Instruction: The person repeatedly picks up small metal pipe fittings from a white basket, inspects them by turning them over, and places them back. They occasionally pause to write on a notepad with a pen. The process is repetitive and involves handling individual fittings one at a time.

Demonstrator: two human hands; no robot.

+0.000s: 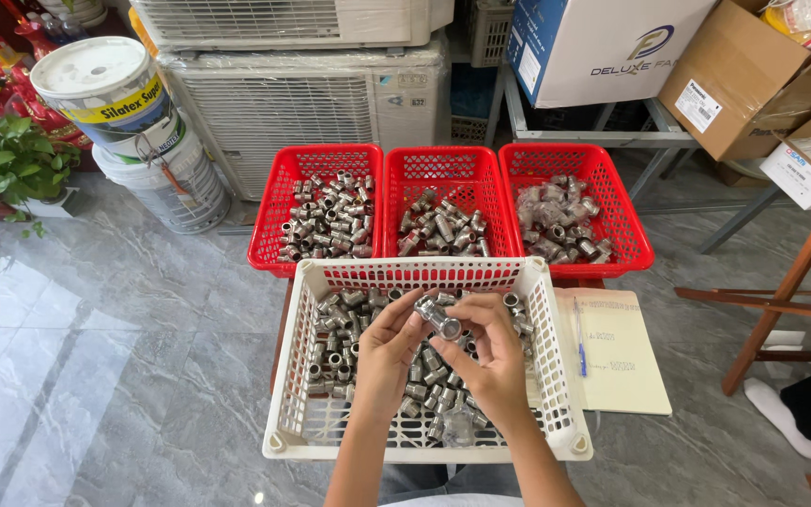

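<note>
My left hand [389, 352] and my right hand [492, 349] meet over a white plastic basket [556, 376] and together hold one short silver metal pipe fitting [438, 319] between their fingertips. Several more silver fittings [340, 333] lie loose in the basket under my hands. Behind it stand three red baskets in a row: the left one [269, 221] and the middle one [482, 178] hold loose fittings, and the right one [629, 221] holds fittings wrapped in clear plastic bags.
A cream notebook [626, 361] with a blue pen [579, 338] lies right of the white basket. Paint buckets [124, 103], a potted plant [2, 164] and air-conditioner units [302, 103] stand behind. Cardboard boxes [743, 75] and a wooden frame [781, 300] are at right.
</note>
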